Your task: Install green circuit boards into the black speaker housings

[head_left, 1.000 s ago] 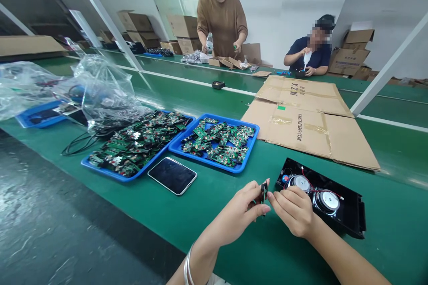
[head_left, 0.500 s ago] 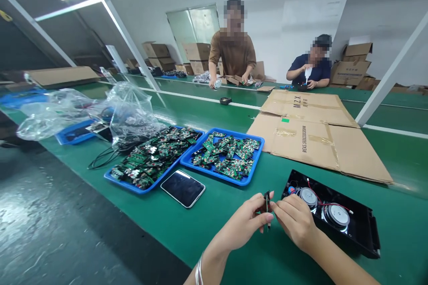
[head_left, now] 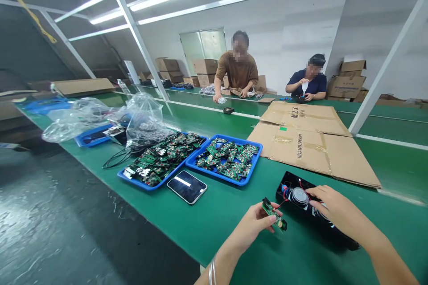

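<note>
A small green circuit board (head_left: 274, 215) is pinched between the thumb and fingers of my left hand (head_left: 259, 221). A thin red wire runs from near the board toward a long black case (head_left: 337, 231) on its right. Inside the case sit round silver speakers (head_left: 298, 197) and a blue and red part. My right hand (head_left: 334, 207) reaches over the case, fingers apart, its fingertips at the wires and speakers. Whether it grips a wire is hard to make out.
Two blue trays (head_left: 245, 182) hold piled circuit boards, with a phone (head_left: 187, 187) in front. Flattened cardboard (head_left: 301, 147) lies beyond the case. Plastic bags (head_left: 143, 118) are at the left. Two people stand or sit across the bench.
My right hand has left the board and moved right over the speakers. The board in my left hand has turned to show its green face. The camera view has shifted.
</note>
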